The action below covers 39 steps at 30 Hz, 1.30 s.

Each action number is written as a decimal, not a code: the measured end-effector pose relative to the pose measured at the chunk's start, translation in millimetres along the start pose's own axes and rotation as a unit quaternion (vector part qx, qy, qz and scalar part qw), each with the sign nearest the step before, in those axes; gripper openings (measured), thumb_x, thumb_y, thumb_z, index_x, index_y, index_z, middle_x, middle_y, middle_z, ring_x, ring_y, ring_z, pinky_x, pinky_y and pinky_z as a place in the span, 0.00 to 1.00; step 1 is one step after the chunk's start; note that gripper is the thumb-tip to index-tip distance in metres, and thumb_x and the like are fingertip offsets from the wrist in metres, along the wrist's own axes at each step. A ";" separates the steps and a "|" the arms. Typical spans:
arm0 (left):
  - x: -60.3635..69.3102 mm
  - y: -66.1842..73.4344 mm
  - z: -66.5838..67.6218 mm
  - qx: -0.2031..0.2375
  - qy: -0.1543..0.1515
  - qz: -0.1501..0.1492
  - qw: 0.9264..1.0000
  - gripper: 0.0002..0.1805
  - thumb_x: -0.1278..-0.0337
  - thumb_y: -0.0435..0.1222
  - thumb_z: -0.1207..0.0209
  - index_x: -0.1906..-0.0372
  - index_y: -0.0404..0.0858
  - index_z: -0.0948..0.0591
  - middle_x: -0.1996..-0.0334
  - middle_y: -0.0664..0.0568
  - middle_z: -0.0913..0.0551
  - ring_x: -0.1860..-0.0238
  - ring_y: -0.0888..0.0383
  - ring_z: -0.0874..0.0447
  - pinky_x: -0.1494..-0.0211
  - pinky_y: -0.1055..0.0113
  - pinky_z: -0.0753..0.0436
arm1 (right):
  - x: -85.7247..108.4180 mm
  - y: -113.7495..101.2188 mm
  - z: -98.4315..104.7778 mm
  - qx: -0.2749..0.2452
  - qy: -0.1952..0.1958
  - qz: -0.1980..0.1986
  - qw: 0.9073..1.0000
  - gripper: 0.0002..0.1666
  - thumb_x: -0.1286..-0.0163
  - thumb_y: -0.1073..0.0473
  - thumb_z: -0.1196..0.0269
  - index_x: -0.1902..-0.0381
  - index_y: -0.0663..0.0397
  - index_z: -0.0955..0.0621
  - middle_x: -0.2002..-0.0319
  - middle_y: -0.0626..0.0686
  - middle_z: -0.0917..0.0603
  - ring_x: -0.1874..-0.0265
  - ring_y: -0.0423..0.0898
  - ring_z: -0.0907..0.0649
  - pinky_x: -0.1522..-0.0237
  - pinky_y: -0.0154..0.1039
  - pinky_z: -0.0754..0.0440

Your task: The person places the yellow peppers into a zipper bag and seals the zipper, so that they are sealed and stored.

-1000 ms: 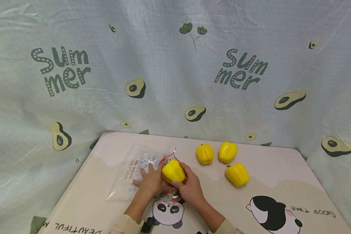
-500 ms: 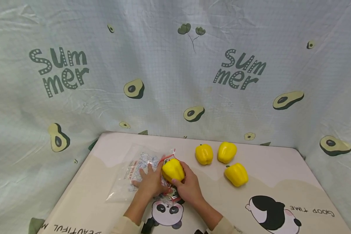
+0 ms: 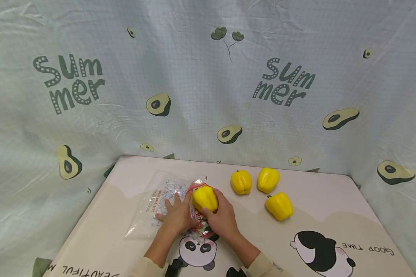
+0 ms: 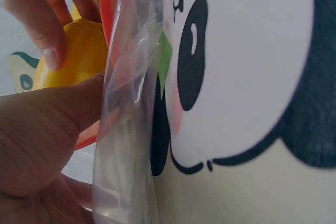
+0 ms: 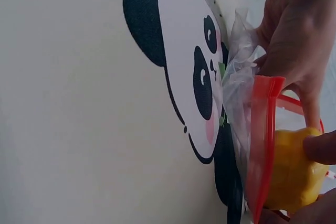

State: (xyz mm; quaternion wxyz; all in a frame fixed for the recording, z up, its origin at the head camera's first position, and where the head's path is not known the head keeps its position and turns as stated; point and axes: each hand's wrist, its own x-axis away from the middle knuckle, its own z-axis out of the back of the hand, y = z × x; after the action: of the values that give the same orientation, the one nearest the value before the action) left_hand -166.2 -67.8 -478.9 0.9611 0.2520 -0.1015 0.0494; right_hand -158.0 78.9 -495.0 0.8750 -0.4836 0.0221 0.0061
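My right hand grips a yellow bell pepper at the red-edged mouth of a clear plastic bag. The left hand lies with spread fingers across the printed bag, its thumb and forefinger at the mouth. In the left wrist view, the pepper shows behind the red rim and crinkled plastic. From the right wrist view, the pepper sits within the red rim, touched by a left fingertip. How deep it sits is unclear.
Three more yellow peppers lie to the right on the table: one beside another at the back, and a third nearer. A patterned curtain hangs behind the table's back edge.
The pepper in my right hand has shifted slightly away from me and tilted, and the red rim around it has changed shape. The left hand has stayed nearly in place.
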 end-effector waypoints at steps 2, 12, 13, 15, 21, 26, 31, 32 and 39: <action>0.2 -1.2 0.5 -0.001 -0.001 -0.002 1.000 0.66 0.66 0.49 0.16 0.18 0.55 0.42 0.20 0.26 0.45 0.23 0.13 0.54 0.40 0.06 0.56 | -0.6 0.4 -1.2 0.009 0.001 0.006 1.000 0.42 0.33 0.59 0.28 0.24 0.50 0.31 0.31 0.56 0.21 0.37 0.57 0.19 0.29 0.62 0.23; 2.2 -2.8 2.7 0.000 -0.002 -0.014 1.000 0.65 0.65 0.47 0.16 0.18 0.51 0.41 0.19 0.27 0.46 0.24 0.13 0.52 0.42 0.06 0.55 | -2.0 0.8 -2.9 0.042 -0.011 0.043 0.998 0.42 0.30 0.54 0.29 0.21 0.43 0.32 0.30 0.53 0.20 0.39 0.54 0.18 0.30 0.58 0.21; 2.3 -2.8 2.3 0.000 0.000 -0.016 1.000 0.66 0.65 0.47 0.16 0.18 0.52 0.42 0.19 0.27 0.46 0.24 0.13 0.52 0.42 0.06 0.55 | -2.5 0.4 -2.1 0.038 -0.020 0.041 0.998 0.43 0.29 0.56 0.30 0.20 0.42 0.33 0.29 0.53 0.21 0.37 0.54 0.19 0.29 0.59 0.22; 2.5 -3.0 2.1 -0.001 0.003 -0.017 1.000 0.67 0.65 0.48 0.16 0.17 0.53 0.43 0.19 0.26 0.47 0.24 0.12 0.52 0.42 0.06 0.55 | -4.1 0.5 -0.7 0.026 -0.040 0.040 0.998 0.44 0.29 0.60 0.32 0.19 0.43 0.36 0.27 0.54 0.23 0.34 0.56 0.20 0.27 0.60 0.24; 2.5 -4.0 0.9 -0.003 0.002 -0.007 1.000 0.66 0.64 0.48 0.16 0.17 0.52 0.43 0.18 0.28 0.50 0.24 0.13 0.54 0.41 0.06 0.57 | -9.5 1.7 1.4 0.012 -0.070 0.017 0.997 0.43 0.30 0.65 0.35 0.20 0.51 0.37 0.29 0.59 0.22 0.36 0.57 0.20 0.27 0.62 0.25; 1.8 -3.4 -3.3 -0.003 0.003 -0.015 1.000 0.63 0.63 0.50 0.17 0.18 0.50 0.39 0.17 0.29 0.50 0.24 0.12 0.54 0.41 0.06 0.56 | -11.9 1.9 4.8 0.034 -0.062 0.009 0.997 0.41 0.25 0.57 0.34 0.19 0.43 0.35 0.32 0.60 0.19 0.38 0.58 0.17 0.31 0.61 0.20; 2.2 -2.7 -4.5 -0.003 0.004 -0.018 1.000 0.63 0.63 0.50 0.17 0.18 0.51 0.39 0.17 0.30 0.50 0.24 0.12 0.54 0.42 0.06 0.56 | -14.7 0.6 6.2 0.037 -0.067 0.004 0.997 0.39 0.25 0.55 0.35 0.20 0.41 0.34 0.32 0.60 0.19 0.37 0.60 0.16 0.33 0.62 0.20; 2.4 -2.7 -4.1 -0.003 0.005 -0.018 1.000 0.63 0.63 0.49 0.17 0.18 0.51 0.39 0.17 0.29 0.50 0.24 0.12 0.54 0.42 0.06 0.56 | -15.2 -0.3 6.2 0.031 -0.070 -0.002 0.997 0.39 0.25 0.55 0.34 0.20 0.44 0.34 0.31 0.61 0.19 0.37 0.60 0.17 0.33 0.62 0.20; 3.2 -4.1 -4.1 0.001 0.009 -0.021 1.000 0.62 0.62 0.49 0.17 0.18 0.51 0.38 0.16 0.33 0.54 0.24 0.12 0.54 0.41 0.06 0.57 | -17.4 -4.0 5.7 0.016 -0.074 -0.029 0.997 0.33 0.26 0.59 0.34 0.26 0.49 0.31 0.33 0.63 0.19 0.38 0.60 0.16 0.32 0.61 0.20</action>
State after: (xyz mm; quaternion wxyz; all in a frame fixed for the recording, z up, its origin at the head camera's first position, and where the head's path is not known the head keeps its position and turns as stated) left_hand -161.7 -69.1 -483.6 0.9625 0.2548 -0.0873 0.0316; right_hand -175.1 81.8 -487.8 0.8815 -0.4685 -0.0565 0.0157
